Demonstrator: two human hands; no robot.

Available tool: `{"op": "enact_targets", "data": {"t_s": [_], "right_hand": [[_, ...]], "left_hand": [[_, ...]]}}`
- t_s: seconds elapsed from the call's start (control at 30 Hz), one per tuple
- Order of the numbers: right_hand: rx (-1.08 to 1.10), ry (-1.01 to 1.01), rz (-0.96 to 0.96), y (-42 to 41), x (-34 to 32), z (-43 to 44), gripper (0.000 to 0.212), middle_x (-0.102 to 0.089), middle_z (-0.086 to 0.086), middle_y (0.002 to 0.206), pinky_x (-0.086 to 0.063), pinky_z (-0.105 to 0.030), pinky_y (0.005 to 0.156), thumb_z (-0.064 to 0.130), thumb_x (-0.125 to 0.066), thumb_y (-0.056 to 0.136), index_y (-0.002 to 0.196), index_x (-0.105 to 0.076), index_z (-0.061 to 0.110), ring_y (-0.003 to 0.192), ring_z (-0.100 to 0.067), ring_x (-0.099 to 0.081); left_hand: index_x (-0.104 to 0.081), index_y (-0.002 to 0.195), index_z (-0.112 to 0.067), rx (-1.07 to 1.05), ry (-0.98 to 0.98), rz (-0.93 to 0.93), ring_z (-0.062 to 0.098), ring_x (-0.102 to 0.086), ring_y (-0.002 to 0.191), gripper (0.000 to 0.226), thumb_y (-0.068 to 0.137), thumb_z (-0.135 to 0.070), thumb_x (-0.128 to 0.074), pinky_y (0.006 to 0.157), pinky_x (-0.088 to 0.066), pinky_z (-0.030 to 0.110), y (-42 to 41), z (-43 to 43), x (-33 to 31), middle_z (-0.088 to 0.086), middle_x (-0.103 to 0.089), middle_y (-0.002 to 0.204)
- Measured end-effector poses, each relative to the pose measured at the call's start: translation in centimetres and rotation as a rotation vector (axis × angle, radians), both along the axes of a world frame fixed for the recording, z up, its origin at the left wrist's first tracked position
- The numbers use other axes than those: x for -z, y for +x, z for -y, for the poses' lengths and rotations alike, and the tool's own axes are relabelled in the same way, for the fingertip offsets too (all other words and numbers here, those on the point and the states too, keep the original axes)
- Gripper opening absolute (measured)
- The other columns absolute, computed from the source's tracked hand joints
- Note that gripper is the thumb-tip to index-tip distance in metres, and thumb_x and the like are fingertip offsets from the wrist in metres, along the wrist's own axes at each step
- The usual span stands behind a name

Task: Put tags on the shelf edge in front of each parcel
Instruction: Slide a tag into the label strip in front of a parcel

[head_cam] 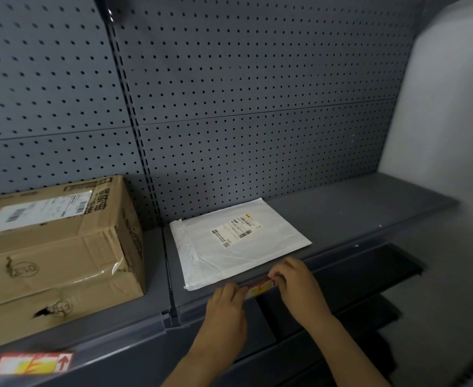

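A flat white mailer parcel [238, 241] lies on the grey shelf [355, 208], its near corner at the front edge. Just below it, on the shelf edge strip [135, 335], sits a red and yellow tag [260, 289]. My left hand [225, 311] pinches the tag's left end and my right hand [299, 286] pinches its right end. To the left stands a worn brown cardboard box [59, 247] with a white label on top. A second red and yellow tag [34, 363] with an arrow is set in the edge strip in front of that box.
A grey pegboard wall [229, 93] backs the shelf. Lower dark shelves [355, 277] jut out beneath my hands. A pale wall or pillar [447, 107] closes off the right side. The shelf stretch right of the mailer holds no parcel.
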State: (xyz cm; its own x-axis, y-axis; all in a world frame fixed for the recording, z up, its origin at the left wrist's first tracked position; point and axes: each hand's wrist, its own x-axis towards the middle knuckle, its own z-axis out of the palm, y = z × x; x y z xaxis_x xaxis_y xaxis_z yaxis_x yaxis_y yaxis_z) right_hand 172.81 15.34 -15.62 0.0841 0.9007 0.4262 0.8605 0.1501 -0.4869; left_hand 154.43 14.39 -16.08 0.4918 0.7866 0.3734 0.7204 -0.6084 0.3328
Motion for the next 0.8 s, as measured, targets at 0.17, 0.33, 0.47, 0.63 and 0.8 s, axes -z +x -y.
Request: {"op": "enact_targets", "data": {"t_s": [0.17, 0.33, 0.47, 0.63, 0.8], "right_hand": [[-0.016, 0.018, 0.015, 0.1, -0.4, -0.1, 0.018, -0.051, 0.008, 0.087, -0.047, -0.021, 0.070, 0.002, -0.060, 0.084, 0.081, -0.065, 0.020, 0.084, -0.008, -0.049], [-0.003, 0.058, -0.003, -0.7, 0.7, 0.5, 0.018, -0.058, 0.004, 0.091, -0.050, -0.025, 0.070, 0.001, -0.063, 0.081, 0.086, -0.068, 0.018, 0.084, -0.011, -0.052], [0.040, 0.087, 0.015, -0.8, 1.0, 0.8, 0.022, -0.061, 0.002, 0.092, -0.052, -0.028, 0.069, -0.001, -0.069, 0.075, 0.088, -0.069, 0.018, 0.084, -0.015, -0.055], [0.097, 0.087, 0.024, -1.1, 1.8, 1.2, 0.037, -0.060, 0.001, 0.105, -0.053, -0.029, 0.081, -0.004, -0.070, 0.073, 0.103, -0.069, 0.017, 0.096, -0.015, -0.055], [0.119, 0.117, 0.068, -2.1, 2.5, 1.9, 0.051, -0.062, -0.003, 0.110, -0.052, -0.035, 0.084, -0.006, -0.077, 0.062, 0.107, -0.067, 0.015, 0.101, -0.022, -0.057]], "left_hand": [[-0.052, 0.125, -0.012, -0.023, 0.011, -0.012, 0.019, -0.046, 0.095, 0.053, 0.074, 0.001, -0.056, 0.080, -0.034, 0.023, 0.1, -0.1, 0.2, 0.003, -0.051, 0.110], [-0.065, 0.107, -0.009, -0.080, 0.033, -0.035, 0.020, -0.057, 0.076, 0.065, 0.045, 0.005, -0.075, 0.063, -0.048, 0.027, -0.1, 0.0, 0.7, 0.003, -0.059, 0.093], [-0.065, 0.107, -0.007, -0.109, 0.046, -0.051, 0.023, -0.057, 0.078, 0.065, 0.045, 0.006, -0.076, 0.066, -0.051, 0.031, 0.3, -0.1, 1.2, 0.006, -0.060, 0.094], [-0.066, 0.106, -0.008, -0.108, 0.039, -0.029, 0.025, -0.058, 0.078, 0.059, 0.049, 0.001, -0.077, 0.062, -0.053, 0.035, 0.8, 0.0, 1.1, 0.007, -0.059, 0.091], [-0.058, 0.122, -0.011, -0.134, 0.060, -0.093, 0.024, -0.054, 0.092, 0.059, 0.065, -0.005, -0.069, 0.074, -0.048, 0.034, 0.7, 0.3, 0.9, 0.005, -0.056, 0.106]]}}
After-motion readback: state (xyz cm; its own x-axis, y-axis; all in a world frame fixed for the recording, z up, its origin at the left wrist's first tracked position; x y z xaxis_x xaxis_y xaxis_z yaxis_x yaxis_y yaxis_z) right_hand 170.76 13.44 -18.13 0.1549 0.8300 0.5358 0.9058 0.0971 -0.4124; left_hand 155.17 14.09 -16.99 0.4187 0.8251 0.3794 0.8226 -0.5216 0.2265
